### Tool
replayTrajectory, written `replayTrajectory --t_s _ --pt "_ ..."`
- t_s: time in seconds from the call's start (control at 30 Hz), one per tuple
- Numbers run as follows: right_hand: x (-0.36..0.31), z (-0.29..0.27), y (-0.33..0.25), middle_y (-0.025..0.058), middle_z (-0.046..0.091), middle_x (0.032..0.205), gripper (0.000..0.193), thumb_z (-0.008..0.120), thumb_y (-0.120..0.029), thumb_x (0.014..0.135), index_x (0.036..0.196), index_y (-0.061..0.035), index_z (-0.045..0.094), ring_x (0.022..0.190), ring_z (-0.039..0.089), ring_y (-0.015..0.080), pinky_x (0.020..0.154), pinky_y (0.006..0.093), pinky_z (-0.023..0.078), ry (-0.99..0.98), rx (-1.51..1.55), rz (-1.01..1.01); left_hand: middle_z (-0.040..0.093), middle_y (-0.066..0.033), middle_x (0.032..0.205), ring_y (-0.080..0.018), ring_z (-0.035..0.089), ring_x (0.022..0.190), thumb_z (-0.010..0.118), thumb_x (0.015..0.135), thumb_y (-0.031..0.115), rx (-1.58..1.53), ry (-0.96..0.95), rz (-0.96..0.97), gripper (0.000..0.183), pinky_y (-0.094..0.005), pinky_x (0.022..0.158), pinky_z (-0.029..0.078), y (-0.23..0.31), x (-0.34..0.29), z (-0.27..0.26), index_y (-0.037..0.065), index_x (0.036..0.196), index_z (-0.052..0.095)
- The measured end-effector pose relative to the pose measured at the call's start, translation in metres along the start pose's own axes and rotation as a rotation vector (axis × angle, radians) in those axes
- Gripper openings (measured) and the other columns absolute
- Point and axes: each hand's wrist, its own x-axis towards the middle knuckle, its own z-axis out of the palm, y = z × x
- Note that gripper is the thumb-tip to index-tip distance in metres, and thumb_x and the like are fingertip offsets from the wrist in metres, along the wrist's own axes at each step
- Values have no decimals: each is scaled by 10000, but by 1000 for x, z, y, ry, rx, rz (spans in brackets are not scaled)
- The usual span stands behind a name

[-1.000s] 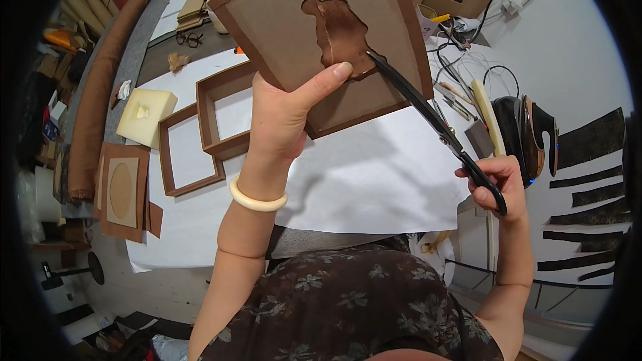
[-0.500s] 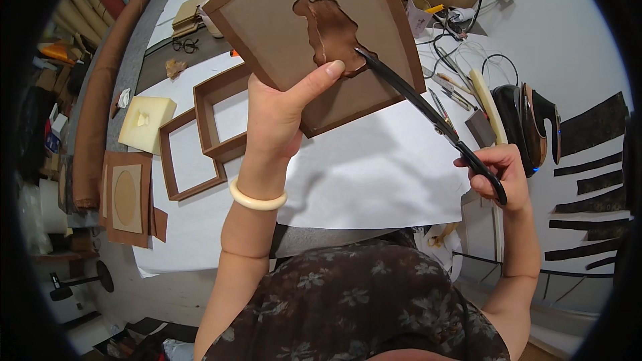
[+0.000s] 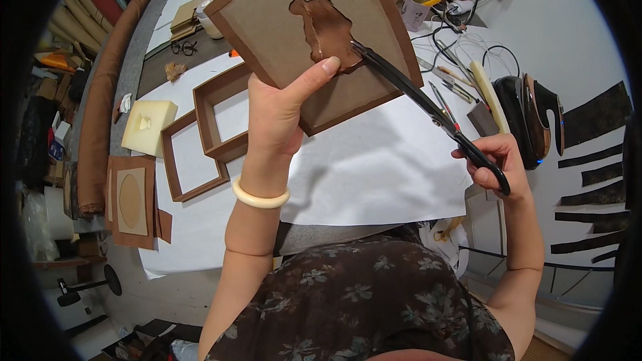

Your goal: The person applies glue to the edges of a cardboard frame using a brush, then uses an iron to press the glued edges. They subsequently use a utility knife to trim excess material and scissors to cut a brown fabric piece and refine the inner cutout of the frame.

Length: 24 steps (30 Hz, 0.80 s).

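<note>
Up over the table, my left hand [image 3: 277,103] grips a board panel [image 3: 271,37] by its lower edge, thumb on the front face. The panel is grey-brown with a darker brown border. An irregular opening in its middle shows loose brown fabric [image 3: 333,25]. My right hand [image 3: 500,164] has its fingers in the handles of long black scissors [image 3: 401,82]. Their blades point up and left, with the tips at the opening's right edge. The far side of the panel and most of my left fingers are hidden.
Two brown open frames [image 3: 212,149] stand on white paper left of my hand. Beyond them lie a yellow foam block [image 3: 148,128], a board with a circle [image 3: 131,202] and a long brown fabric roll [image 3: 107,100]. An iron [image 3: 528,120], hand tools and cables occupy the right.
The scissor tips have shifted slightly left along the opening's edge, and the fabric inside has changed shape a little. The right hand has moved slightly up. Both hands keep their hold.
</note>
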Motion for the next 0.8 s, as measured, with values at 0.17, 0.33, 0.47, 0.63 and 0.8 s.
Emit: replayTrajectory --t_s 0.17,0.33,0.47,0.63,0.8 --pt "1 5 0 -33 595 705 460 848 -230 776 1069 91 696 593 487 13 519 168 335 16 34 30 664 -95 1099 -190 635 1003 789 781 35 -11 -5 -4 422 -341 900 515 -1 -3 1 -11 1160 610" --pt "3 10 3 -33 576 651 455 842 -206 787 1084 101 686 535 467 14 478 170 307 30 60 41 671 -89 1079 -185 640 990 784 785 32 -11 -19 -8 404 -336 897 515 -2 -3 1 -11 1151 617" --pt "3 15 7 -34 565 626 440 833 -172 792 1097 105 679 510 462 13 463 172 299 43 88 40 676 -87 1071 -184 644 983 781 787 29 -25 -19 4 387 -333 893 516 -2 -2 2 -10 1139 625" --pt "3 20 9 -34 561 618 399 803 -123 803 1102 109 675 500 455 11 453 175 296 53 96 55 676 -91 1079 -186 645 987 780 788 30 -40 4 2 381 -336 887 521 -4 -3 3 -10 1135 627" --pt "3 25 15 -43 532 603 351 743 -46 821 1120 120 661 484 429 15 439 187 282 45 133 69 667 -83 1076 -179 635 993 780 794 33 -86 47 -1 385 -335 885 518 -8 -5 8 -6 1141 618"
